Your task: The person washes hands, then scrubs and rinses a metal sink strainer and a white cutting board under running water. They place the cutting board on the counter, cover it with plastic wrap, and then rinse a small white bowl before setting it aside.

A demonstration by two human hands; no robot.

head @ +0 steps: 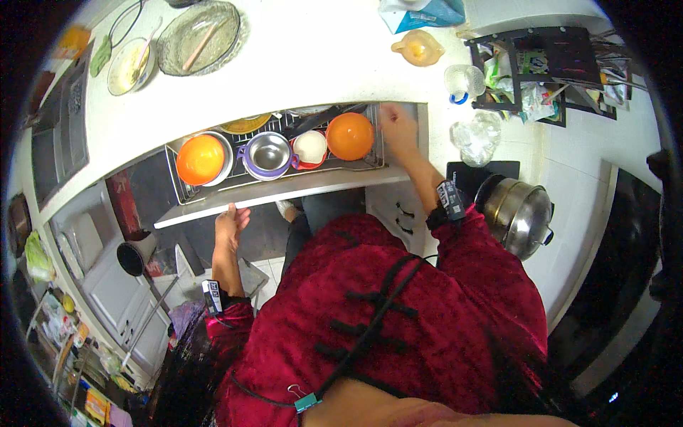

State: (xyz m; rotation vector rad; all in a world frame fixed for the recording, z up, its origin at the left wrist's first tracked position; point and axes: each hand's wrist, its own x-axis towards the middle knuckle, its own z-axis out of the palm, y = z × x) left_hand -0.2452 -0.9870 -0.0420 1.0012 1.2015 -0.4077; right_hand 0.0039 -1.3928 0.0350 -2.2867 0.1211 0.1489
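A pulled-out kitchen drawer holds a wire rack (184, 198). My left hand (232, 227) is at the outer edge of the drawer front (267, 198), fingers curled at its rim. At the right end of the rack is my right hand (397, 131), blurred, just beside an orange bowl (350, 136); whether it grips the rack's end cannot be told. From left to right stand another orange bowl (200, 159), a purple-handled metal bowl (269, 152) and a white and red bowl (309, 148). Behind them a yellow dish (246, 124) lies partly under the counter edge.
On the white counter (320, 58) are a glass bowl (227, 40) with a wooden stick, a patterned bowl (124, 80), a yellow juicer-like dish (419, 48) and a glass mug (459, 80). A steamer pot (515, 213) stands at the right; a long-handled dustpan (136, 256) is at lower left.
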